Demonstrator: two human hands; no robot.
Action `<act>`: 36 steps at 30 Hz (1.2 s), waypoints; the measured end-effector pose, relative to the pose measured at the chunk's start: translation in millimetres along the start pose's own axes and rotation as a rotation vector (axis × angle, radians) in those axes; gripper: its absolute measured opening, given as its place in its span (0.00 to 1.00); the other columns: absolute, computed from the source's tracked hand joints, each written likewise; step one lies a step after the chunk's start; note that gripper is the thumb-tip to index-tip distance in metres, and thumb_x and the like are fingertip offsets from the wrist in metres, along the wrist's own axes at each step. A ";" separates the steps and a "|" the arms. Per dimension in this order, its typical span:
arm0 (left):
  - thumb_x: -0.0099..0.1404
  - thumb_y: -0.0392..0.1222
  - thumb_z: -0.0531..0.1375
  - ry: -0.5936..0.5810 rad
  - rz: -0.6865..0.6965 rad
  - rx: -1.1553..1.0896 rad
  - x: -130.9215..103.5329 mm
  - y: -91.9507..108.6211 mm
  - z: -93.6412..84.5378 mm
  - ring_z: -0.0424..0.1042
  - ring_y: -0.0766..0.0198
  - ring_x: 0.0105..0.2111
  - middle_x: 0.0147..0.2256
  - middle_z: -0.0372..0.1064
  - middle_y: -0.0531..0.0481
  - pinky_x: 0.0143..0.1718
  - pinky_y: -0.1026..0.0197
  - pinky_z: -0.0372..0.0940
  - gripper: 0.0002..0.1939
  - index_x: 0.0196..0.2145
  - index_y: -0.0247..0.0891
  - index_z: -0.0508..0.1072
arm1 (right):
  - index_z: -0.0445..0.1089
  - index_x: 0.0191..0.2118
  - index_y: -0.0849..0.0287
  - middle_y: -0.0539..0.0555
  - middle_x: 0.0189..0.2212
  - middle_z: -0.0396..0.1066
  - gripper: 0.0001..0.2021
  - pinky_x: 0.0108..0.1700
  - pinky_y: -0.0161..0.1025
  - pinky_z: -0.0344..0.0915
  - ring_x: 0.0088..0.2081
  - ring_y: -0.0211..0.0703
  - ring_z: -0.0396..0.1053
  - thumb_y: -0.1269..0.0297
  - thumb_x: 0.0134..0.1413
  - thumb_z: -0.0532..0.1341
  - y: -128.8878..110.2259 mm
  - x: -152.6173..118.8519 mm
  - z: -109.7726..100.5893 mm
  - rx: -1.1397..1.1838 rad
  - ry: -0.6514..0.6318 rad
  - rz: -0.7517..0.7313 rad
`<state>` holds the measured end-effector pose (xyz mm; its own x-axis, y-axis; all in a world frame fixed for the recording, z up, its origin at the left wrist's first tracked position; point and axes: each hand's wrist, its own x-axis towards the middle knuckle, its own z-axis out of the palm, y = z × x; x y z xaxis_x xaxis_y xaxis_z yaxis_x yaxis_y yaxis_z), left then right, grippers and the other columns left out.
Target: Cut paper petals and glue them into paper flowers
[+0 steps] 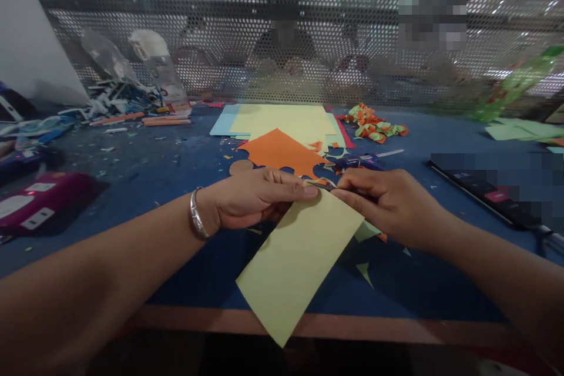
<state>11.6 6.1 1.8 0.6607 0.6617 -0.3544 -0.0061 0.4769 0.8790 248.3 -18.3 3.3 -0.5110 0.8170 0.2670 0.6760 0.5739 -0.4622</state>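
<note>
My left hand (pixel 268 191), with a silver bangle at its wrist, pinches the far edge of a pale yellow paper sheet (pixel 304 258) between thumb and fingers. The sheet slants toward me, its near corner past the table edge. In my right hand (pixel 383 200) are scissors (pixel 324 186); their dark blades lie at the sheet's far edge by my left thumb, and their handles are mostly hidden by my fingers. Just beyond my hands lies an orange paper (pixel 282 153) with scalloped cutouts. A round brown disc (pixel 241 167) rests beside it.
Stacked coloured sheets (pixel 282 117) lie at the back, beside a heap of orange and green cut pieces (pixel 374 123). A blue glue gun (pixel 359 161) is right of the orange paper. A phone (pixel 476 191) lies right, a magenta power strip (pixel 44 200) left. A perforated metal panel (pixel 220 29) stands behind.
</note>
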 end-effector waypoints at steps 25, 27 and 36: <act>0.56 0.43 0.74 -0.040 -0.047 0.022 -0.2 1.6 -2.1 0.76 0.67 0.31 0.31 0.80 0.49 0.36 0.66 0.69 0.10 0.33 0.35 0.83 | 0.70 0.31 0.57 0.47 0.23 0.65 0.19 0.26 0.34 0.54 0.24 0.34 0.60 0.50 0.69 0.55 -1.6 -0.4 2.1 0.026 -0.017 -0.026; 0.56 0.43 0.74 -0.049 -0.046 0.025 -0.2 1.8 -2.0 0.76 0.68 0.31 0.31 0.80 0.49 0.35 0.66 0.68 0.10 0.32 0.35 0.83 | 0.69 0.30 0.57 0.46 0.22 0.64 0.19 0.26 0.34 0.54 0.23 0.34 0.59 0.50 0.68 0.55 -1.6 -0.5 2.3 0.027 -0.010 -0.030; 0.57 0.40 0.73 -0.024 -0.026 0.022 -0.5 1.5 0.7 0.74 0.69 0.27 0.28 0.79 0.50 0.32 0.67 0.67 0.07 0.29 0.33 0.82 | 0.69 0.30 0.57 0.46 0.21 0.64 0.18 0.26 0.34 0.54 0.23 0.34 0.60 0.50 0.68 0.56 -2.5 0.9 1.7 0.011 -0.033 -0.006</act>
<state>11.8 6.2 3.5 0.6785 0.6350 -0.3692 0.0275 0.4803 0.8767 245.4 -19.1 3.3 -0.5323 0.8112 0.2419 0.6672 0.5779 -0.4699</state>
